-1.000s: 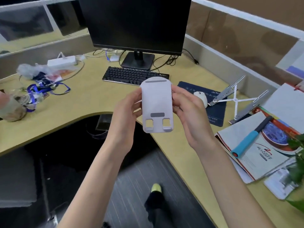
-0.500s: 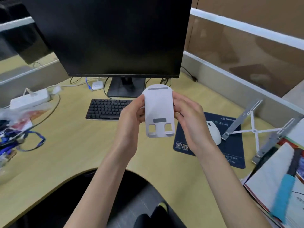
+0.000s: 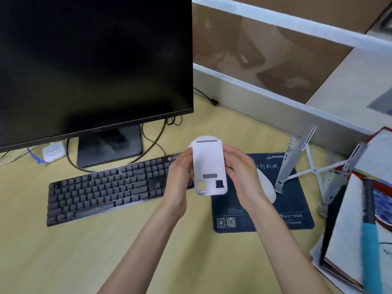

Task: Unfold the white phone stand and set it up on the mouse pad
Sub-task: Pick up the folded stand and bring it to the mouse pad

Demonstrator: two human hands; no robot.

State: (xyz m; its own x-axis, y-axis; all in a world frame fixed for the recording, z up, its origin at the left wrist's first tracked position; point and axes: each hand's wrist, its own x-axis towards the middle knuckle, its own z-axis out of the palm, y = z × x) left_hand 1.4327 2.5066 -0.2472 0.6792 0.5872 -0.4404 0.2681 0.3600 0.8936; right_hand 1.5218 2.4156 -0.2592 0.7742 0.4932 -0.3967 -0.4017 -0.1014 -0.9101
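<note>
On the wooden desk [image 3: 131, 247], a black keyboard [image 3: 110, 192] lies in front of the dark monitor [image 3: 93, 60]. To its right the left hand [image 3: 179, 179] and the right hand [image 3: 241, 177] grip the white phone stand [image 3: 209, 164] by its two long edges, fingers curled around it, holding it flat and upright in the air above the gap between the keyboard and the dark blue mouse pad [image 3: 263, 217]. A white mouse [image 3: 267, 188] sits on the pad, with a metal folding stand [image 3: 307, 164] and a stack of books [image 3: 358, 230] further right.

Monitor [image 3: 95, 60] cropped at top and left; booklets [image 3: 358, 225] cropped at right; white mouse [image 3: 266, 187] partly hidden behind right hand [image 3: 241, 175].
</note>
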